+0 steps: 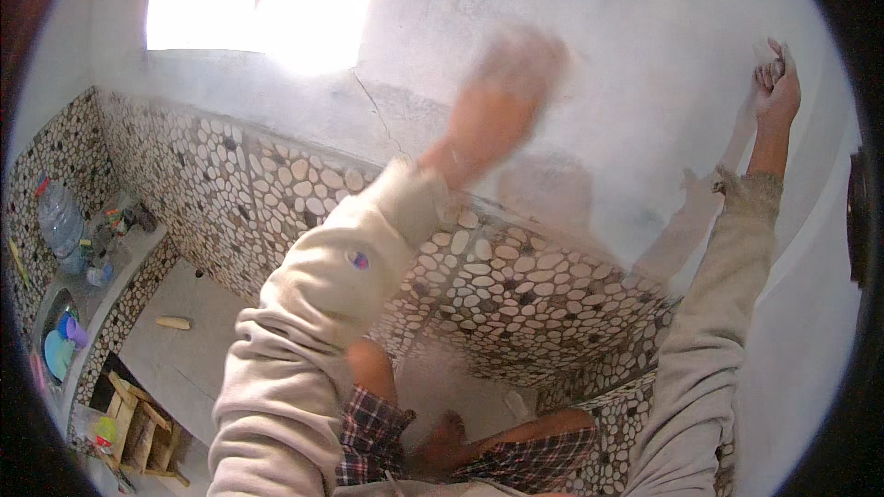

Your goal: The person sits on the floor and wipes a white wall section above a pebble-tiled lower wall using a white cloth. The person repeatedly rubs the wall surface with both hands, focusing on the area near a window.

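My left hand (511, 83) is raised in front of the pale plastered wall (635, 74). Motion smears its fingers, so whether it holds anything is hidden. Farther right and a little lower, my right hand (779, 90) is up near the wall's right corner. Its fingers are curled in, with one partly raised; a whitish bit shows at the fingertips, too small to name. Both forearms wear beige sleeves, the right one frayed at the cuff. Shadows of my arms fall on the plaster. A thin crack (376, 110) runs down from the window's corner.
A bright window (258, 0) is at upper left. Pebble tiles (525, 285) cover the lower wall. On the left, a counter (129, 253) carries a large clear water bottle (60, 219) and cups. A wooden stool-like frame (143, 433) stands below, near a pale block (173, 322).
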Action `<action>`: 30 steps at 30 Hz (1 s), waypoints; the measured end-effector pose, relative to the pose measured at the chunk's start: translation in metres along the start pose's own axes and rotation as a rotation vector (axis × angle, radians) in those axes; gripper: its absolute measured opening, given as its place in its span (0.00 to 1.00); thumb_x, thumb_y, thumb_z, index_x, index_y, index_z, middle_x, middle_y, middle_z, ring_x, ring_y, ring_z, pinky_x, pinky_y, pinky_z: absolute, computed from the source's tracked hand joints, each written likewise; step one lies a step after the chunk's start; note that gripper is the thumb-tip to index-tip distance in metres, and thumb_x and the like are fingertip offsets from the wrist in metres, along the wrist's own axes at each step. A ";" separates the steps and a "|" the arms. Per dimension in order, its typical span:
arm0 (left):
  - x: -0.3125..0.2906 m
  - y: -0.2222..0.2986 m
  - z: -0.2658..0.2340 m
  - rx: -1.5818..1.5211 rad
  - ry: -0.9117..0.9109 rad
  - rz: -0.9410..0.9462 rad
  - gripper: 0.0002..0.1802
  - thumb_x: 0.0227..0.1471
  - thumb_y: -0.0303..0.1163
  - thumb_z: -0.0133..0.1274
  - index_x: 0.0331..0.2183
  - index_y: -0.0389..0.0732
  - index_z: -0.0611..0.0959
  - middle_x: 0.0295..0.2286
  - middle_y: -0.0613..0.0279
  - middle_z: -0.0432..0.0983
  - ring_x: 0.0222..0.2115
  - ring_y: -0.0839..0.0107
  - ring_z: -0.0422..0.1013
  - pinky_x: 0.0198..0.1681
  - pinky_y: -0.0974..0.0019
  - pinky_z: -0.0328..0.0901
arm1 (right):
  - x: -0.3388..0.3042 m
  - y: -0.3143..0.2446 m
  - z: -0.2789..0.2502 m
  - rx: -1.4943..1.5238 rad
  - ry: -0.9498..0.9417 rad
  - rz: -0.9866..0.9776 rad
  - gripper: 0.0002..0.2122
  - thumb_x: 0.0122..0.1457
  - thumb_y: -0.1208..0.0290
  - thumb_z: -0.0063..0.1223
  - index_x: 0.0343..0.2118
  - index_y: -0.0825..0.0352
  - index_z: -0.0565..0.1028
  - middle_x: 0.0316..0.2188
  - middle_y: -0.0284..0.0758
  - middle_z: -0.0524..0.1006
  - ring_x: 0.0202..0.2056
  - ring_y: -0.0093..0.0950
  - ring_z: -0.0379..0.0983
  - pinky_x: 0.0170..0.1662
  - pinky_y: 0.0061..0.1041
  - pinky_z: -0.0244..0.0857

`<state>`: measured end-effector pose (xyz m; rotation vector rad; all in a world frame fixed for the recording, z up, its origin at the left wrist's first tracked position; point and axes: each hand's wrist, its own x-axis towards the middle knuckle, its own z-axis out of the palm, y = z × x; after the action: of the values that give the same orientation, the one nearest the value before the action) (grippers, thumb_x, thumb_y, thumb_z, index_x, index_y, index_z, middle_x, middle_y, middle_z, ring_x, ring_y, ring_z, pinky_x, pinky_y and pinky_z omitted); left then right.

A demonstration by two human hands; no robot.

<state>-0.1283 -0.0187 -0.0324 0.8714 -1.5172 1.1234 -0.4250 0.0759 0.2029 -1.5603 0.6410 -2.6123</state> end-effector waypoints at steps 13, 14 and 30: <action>-0.060 -0.014 0.014 -0.481 -0.034 0.354 0.26 0.54 0.25 0.46 0.56 0.48 0.70 0.55 0.64 0.65 0.56 0.69 0.61 0.63 0.62 0.51 | 0.006 -0.003 -0.005 -0.041 0.027 -0.023 0.15 0.62 0.66 0.49 0.43 0.74 0.75 0.14 0.22 0.49 0.18 0.16 0.45 0.27 0.19 0.47; -0.060 -0.024 0.013 -0.558 -0.071 0.371 0.26 0.54 0.25 0.46 0.56 0.48 0.70 0.56 0.64 0.64 0.57 0.69 0.60 0.64 0.62 0.50 | 0.010 -0.001 -0.007 -0.077 0.006 -0.037 0.15 0.62 0.66 0.49 0.43 0.74 0.75 0.14 0.21 0.49 0.18 0.16 0.46 0.27 0.19 0.48; -0.081 -0.116 0.001 -0.076 -0.033 -0.018 0.28 0.55 0.28 0.47 0.58 0.43 0.66 0.54 0.52 0.65 0.57 0.62 0.61 0.63 0.55 0.49 | 0.007 0.010 -0.008 0.020 -0.022 0.014 0.14 0.63 0.68 0.46 0.45 0.73 0.74 0.15 0.23 0.47 0.18 0.17 0.43 0.28 0.19 0.46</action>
<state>-0.0029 -0.0565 -0.0854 0.8540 -1.5661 1.0366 -0.4366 0.0681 0.2020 -1.5704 0.6208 -2.5795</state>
